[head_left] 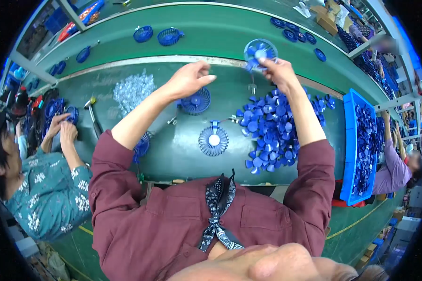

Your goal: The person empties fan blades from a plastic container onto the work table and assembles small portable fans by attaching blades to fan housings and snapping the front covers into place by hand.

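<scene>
My right hand (279,72) grips a small blue fan housing (267,46) by its lower edge, raised near the far edge of the table; a blade piece in it looks blurred. My left hand (192,80) is half curled with the thumb apart and nothing in it. Just below it lies a blue fan housing (195,102). Another slatted fan housing with a pale round centre (214,140) lies closer to me, its wire and connector (233,119) stretching right. A heap of blue fan blades (269,129) spreads below my right hand.
Clear plastic pieces (135,91) are heaped at left, near a hammer (94,117). A blue crate (349,154) of blades stands at right. Fan housings (169,36) ride on the green conveyor belt (211,28) beyond. Co-workers (47,187) sit on both sides.
</scene>
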The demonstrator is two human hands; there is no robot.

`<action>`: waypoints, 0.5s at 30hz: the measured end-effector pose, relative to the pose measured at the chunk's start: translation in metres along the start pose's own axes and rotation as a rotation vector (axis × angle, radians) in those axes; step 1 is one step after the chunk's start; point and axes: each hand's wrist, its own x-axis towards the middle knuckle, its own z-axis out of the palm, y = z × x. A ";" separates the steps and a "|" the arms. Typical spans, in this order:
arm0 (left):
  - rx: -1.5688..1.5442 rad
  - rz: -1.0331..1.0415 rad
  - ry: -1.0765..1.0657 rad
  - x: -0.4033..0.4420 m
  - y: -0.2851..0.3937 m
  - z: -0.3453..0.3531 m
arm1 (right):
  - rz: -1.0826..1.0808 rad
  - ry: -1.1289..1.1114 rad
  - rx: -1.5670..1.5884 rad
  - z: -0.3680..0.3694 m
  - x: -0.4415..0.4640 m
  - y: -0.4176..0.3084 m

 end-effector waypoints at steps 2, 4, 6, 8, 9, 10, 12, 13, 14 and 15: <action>0.244 -0.012 -0.088 0.005 -0.014 -0.010 | 0.046 0.181 0.077 -0.029 0.027 0.001; 0.320 -0.029 -0.152 0.002 -0.031 -0.005 | 0.008 0.332 -0.381 -0.050 0.034 0.010; 0.425 0.045 -0.209 -0.006 -0.043 0.000 | -0.143 0.198 -1.058 -0.065 0.033 0.020; 0.451 -0.015 -0.255 -0.001 -0.044 0.002 | -0.094 0.027 -1.259 -0.057 0.007 0.015; 0.485 -0.075 -0.293 0.000 -0.044 0.004 | -0.072 0.002 -1.304 -0.050 -0.002 0.016; 0.499 -0.055 -0.284 0.002 -0.044 0.004 | -0.055 -0.019 -1.349 -0.045 -0.007 0.015; 0.483 -0.096 -0.234 0.007 -0.038 0.004 | -0.104 -0.004 -1.343 -0.051 0.004 0.033; 0.468 -0.143 -0.180 0.008 -0.036 0.003 | -0.123 0.041 -1.343 -0.052 0.008 0.036; 0.410 -0.050 -0.113 0.007 -0.042 0.002 | -0.143 0.085 -1.342 -0.054 0.010 0.038; 0.306 -0.065 -0.072 0.007 -0.039 0.000 | -0.174 0.126 -1.291 -0.051 0.008 0.034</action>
